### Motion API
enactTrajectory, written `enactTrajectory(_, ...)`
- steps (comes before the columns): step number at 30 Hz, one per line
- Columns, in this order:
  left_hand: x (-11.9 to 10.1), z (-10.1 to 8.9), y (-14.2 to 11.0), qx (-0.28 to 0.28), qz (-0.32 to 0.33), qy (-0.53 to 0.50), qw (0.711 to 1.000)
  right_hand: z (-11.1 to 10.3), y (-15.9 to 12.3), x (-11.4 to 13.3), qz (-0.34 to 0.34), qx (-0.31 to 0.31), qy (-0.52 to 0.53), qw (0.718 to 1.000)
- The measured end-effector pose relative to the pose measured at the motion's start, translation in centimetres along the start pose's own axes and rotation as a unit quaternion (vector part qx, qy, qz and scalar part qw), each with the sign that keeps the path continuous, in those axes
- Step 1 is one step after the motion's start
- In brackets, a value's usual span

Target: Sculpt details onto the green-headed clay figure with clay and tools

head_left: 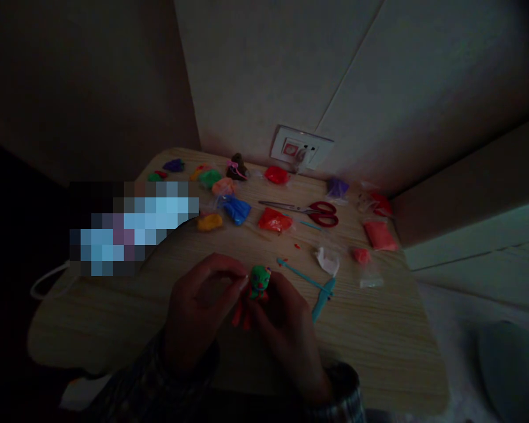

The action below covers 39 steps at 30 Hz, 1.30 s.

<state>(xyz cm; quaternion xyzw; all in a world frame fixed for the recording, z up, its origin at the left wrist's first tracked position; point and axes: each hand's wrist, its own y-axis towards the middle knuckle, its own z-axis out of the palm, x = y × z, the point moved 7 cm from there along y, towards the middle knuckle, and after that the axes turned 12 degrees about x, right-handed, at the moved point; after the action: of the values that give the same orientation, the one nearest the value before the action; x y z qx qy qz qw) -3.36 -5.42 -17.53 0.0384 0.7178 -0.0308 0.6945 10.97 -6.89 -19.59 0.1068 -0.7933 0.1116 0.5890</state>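
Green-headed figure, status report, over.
Right hand holding green-headed figure. Left hand close beside its head, contact unclear. Wide turquoise tool lying on table near right hand.

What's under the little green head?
Just under the green head there's a bit of green and red, with red strips lower down. The right hand covers part of that spot, so what's behind it can't be seen.

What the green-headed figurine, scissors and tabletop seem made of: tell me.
Green-headed figurine: probably matte modelling clay, from its rounded, hand-moulded look.
Scissors: blades likely metal, thin and dull grey; handles probably smooth plastic, given their even red and moulded loops.
Tabletop: wood or wood-look laminate, with pale streaked grain and a satin-looking finish; dim light leaves which open.
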Motion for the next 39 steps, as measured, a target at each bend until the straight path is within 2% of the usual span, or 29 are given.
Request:
enactTrajectory(4, -0.6, 0.2, 0.0, 0.022, 0.036, 0.012, 0.999, 0.0, 0.0, 0.2, -0.005, 0.003, 0.002, 1.000)
enactTrajectory(12, -1.3, 0.0, -0.1, 0.003, 0.099, 0.077, 0.992, 0.1, 0.1, 0.1, -0.007, 0.008, -0.009, 1.000)
enactTrajectory(17, -1.4, 0.4, 0.1, 0.024, 0.138, 0.078, 0.987, 0.2, 0.1, 0.2, -0.021, 0.010, -0.033, 0.999)
enactTrajectory(39, -1.4, 0.6, 0.2, 0.033, 0.118, 0.068, 0.990, 0.3, 0.0, 0.3, -0.016, 0.021, -0.047, 0.999)
